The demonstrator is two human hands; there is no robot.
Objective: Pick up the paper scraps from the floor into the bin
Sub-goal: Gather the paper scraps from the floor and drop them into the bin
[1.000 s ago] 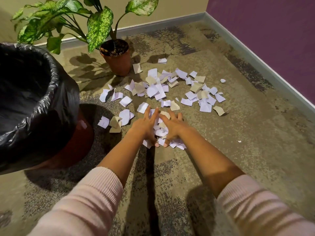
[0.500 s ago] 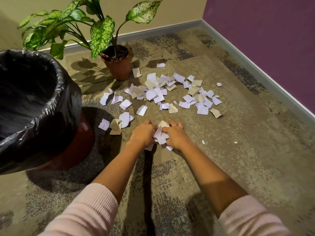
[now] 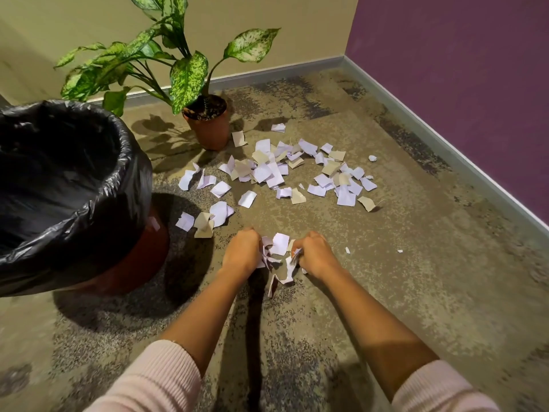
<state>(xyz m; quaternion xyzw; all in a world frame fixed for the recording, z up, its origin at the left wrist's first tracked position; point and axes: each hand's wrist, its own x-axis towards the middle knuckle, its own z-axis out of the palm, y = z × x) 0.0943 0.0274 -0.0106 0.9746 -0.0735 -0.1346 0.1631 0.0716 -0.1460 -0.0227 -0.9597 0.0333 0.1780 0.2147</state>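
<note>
Left hand [image 3: 242, 251] and right hand [image 3: 313, 252] curled around a bunch of paper scraps [image 3: 279, 245] on mottled carpet [image 3: 416, 278], forearms outstretched, loose scraps [image 3: 267, 171] strewn beyond, black-lined bin [image 3: 118, 185] at left, purple wall [image 3: 460, 69] at right

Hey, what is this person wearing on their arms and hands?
Pale pink ribbed knit on the left sleeve and the right sleeve, both ending well above the wrists. The left hand and the right hand are bare: no gloves, watch or rings visible.
</note>
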